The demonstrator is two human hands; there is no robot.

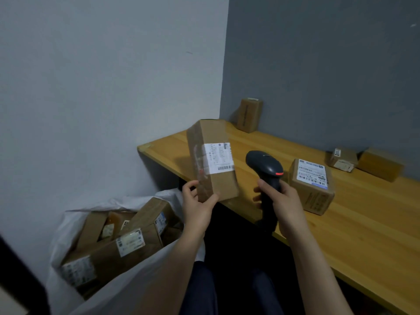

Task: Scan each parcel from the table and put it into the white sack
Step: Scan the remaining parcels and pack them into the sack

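My left hand (197, 206) grips the lower end of a long brown cardboard parcel (210, 142), held upright above the table's left corner with its white barcode label facing me. My right hand (283, 202) holds the handle of a black barcode scanner (264, 165), whose head points left toward that label. The white sack (66, 228) stands open on the floor at lower left, with several brown parcels inside it. On the wooden table (354, 235) a labelled cube parcel (312, 187) sits just right of the scanner.
Three more brown parcels are on the table: one upright in the back corner (248, 114) and two against the grey wall at right (342, 159), (379, 164). The light wall rises behind the sack. My dark-trousered legs are below, between sack and table.
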